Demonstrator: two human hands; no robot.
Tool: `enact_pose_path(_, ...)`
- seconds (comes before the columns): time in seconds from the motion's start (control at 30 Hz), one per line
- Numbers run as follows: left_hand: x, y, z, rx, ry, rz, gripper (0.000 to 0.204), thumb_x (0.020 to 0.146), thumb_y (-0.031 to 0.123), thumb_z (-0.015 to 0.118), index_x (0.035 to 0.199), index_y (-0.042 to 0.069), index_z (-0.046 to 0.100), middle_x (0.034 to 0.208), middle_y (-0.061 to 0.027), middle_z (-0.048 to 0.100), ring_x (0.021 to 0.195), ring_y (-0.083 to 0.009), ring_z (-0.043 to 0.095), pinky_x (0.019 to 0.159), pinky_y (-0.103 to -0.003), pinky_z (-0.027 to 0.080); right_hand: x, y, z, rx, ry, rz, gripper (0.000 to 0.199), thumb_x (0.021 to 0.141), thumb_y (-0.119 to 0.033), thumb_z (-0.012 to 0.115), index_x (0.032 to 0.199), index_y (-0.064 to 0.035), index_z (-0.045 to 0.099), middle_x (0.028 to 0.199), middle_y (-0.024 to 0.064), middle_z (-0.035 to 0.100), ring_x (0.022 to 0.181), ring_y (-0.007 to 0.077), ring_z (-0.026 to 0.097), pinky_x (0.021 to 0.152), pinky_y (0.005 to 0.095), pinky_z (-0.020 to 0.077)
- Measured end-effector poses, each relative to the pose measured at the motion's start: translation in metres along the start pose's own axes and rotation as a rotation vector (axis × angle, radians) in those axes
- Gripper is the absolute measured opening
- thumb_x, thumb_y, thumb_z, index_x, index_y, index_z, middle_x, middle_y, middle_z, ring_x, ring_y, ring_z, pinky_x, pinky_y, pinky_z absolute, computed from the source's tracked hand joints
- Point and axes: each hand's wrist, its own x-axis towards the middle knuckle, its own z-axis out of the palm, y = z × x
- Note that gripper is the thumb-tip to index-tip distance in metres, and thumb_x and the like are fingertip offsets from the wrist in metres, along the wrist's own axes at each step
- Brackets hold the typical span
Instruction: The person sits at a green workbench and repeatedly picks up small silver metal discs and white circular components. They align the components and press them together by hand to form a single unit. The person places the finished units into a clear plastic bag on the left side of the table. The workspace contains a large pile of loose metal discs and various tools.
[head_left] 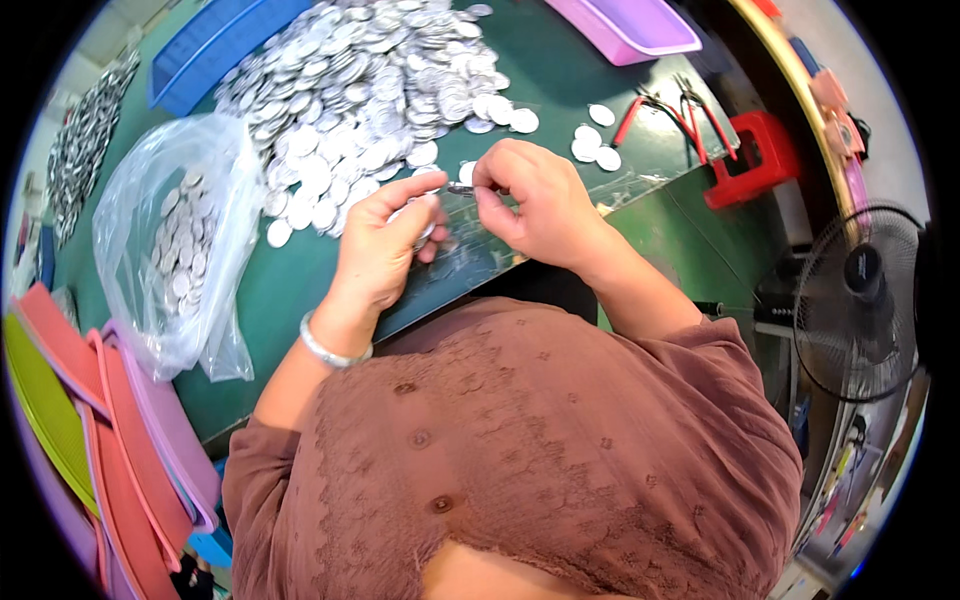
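My left hand (383, 243) is closed, its thumb and fingers curled round silver discs (427, 231) that show only in part. My right hand (537, 203) pinches a small, thin dark metal piece (460, 189), which sticks out toward my left fingertips. Both hands are just above the near edge of the green table (310, 290). A large heap of flat round silver discs (375, 85) spreads over the table beyond them. To the left stands a clear plastic bag (120, 240) with more discs inside. Fingers hide most of what I hold.
Two pairs of red-handled pliers (690, 122) and several loose discs (584, 150) lie to the right. A blue bin (180, 75) and a purple bin (655, 38) stand beyond. Stacked coloured bins (140, 440) are at lower left; a red stool (768, 150) and fan (863, 270) are right.
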Motion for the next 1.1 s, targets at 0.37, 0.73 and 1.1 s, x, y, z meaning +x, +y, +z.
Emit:
enact_pose_path(0.37,0.002,0.002,-0.006,-0.160,-0.083,-0.119,0.027,0.080,0.003,0.049,0.106,-0.002,0.054,0.082,-0.0073,0.057,0.069,-0.0123,0.053,0.050,-0.020,0.040,-0.056,0.069,-0.071,-0.170,0.145,0.800,0.006,0.071,-0.007,0.055,0.071,-0.0013,0.057,0.065,0.0091,0.058,0.058,0.0198,0.056,0.057,0.0303,0.0445)
enact_pose_path(0.73,-0.007,0.021,-0.013,-0.101,-0.078,-0.119,0.025,0.078,0.000,0.050,0.103,0.000,0.056,0.081,-0.0051,0.056,0.071,-0.0125,0.054,0.056,-0.022,0.043,-0.040,0.032,-0.035,-0.151,0.312,0.385,0.007,0.076,0.001,0.055,0.082,-0.0002,0.057,0.066,0.0058,0.053,0.055,0.0105,0.048,0.052,0.0223,0.0412)
enact_pose_path(1.1,-0.041,0.122,-0.155,0.643,0.631,0.518,0.026,0.082,0.004,0.050,0.108,0.001,0.055,0.096,-0.0069,0.057,0.085,-0.0122,0.054,0.069,-0.023,0.044,-0.028,0.026,0.007,0.039,0.115,0.316,0.017,0.072,0.000,0.057,0.089,-0.0008,0.056,0.074,0.0085,0.052,0.057,0.0190,0.053,0.052,0.0269,0.0430)
